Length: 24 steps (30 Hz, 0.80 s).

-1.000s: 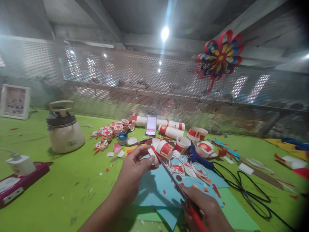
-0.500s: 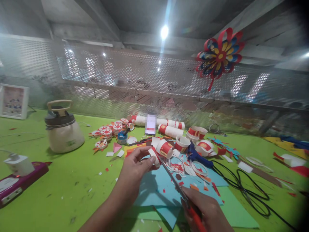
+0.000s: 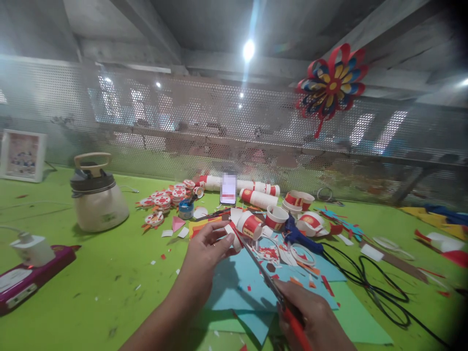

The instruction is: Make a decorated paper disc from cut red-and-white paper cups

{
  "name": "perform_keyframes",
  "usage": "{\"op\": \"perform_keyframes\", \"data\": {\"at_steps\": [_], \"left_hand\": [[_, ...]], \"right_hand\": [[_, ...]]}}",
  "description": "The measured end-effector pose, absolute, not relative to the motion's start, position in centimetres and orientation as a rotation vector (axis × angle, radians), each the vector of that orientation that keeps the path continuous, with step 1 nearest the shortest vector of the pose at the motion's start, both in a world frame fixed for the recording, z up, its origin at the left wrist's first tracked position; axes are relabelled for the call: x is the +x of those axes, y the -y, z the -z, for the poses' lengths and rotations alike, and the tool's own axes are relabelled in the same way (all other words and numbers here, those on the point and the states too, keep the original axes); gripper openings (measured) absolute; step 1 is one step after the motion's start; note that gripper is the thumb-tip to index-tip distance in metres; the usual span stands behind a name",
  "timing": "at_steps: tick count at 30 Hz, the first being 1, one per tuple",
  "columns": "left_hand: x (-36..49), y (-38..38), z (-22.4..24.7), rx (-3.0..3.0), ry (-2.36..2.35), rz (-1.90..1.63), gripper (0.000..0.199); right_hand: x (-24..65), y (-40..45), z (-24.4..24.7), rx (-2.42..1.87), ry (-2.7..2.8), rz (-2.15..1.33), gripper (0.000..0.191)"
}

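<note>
My left hand [image 3: 210,251] pinches a small red and white paper cup piece [image 3: 235,236] between thumb and fingers, over light blue paper [image 3: 237,287]. In my right hand [image 3: 310,312] is a pair of scissors [image 3: 266,278] with red handles, its blades pointing up and left to the piece. Whether the blade tips touch the paper is hard to make out. Just behind the piece lies a red and white paper cup [image 3: 249,224] on its side. Red and white scraps [image 3: 268,252] are scattered right of the blades.
A blue glue gun [image 3: 300,236] with a black cord lies to the right. Behind stand a phone [image 3: 228,189], stacked cups [image 3: 259,198] and a blue jar [image 3: 186,209]. On the left are a kettle [image 3: 98,204], paper turtle-like crafts [image 3: 161,199] and a purple power strip [image 3: 36,280].
The cup piece in my left hand has turned slightly, showing less of its curved side. Both hands stay in nearly the same place, and the view has shifted a little.
</note>
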State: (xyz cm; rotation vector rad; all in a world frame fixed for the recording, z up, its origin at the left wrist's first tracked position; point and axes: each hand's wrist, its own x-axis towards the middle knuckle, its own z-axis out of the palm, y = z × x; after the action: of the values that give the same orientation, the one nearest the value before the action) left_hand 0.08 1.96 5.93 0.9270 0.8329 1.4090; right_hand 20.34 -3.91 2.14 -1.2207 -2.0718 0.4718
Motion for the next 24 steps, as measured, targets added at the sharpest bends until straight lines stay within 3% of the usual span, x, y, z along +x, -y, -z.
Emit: {"op": "perform_keyframes", "data": {"at_steps": [14,20,24], "left_hand": [[0.5,-1.7,-6.1,0.905,-0.796,-1.399,0.039],[0.2,-1.6,-6.4,0.882,-0.792,-1.372,0.053],[0.1,-1.8,-6.2,0.925,-0.800,-1.353,0.048]], "right_hand": [[20.3,4.1,-1.1,-1.213,2.005,-0.420,0.030],[20.2,4.0,-1.6,-1.251,2.040,-0.427,0.028],[20.1,4.0,-2.1,-1.247,2.032,-0.445,0.028]]}}
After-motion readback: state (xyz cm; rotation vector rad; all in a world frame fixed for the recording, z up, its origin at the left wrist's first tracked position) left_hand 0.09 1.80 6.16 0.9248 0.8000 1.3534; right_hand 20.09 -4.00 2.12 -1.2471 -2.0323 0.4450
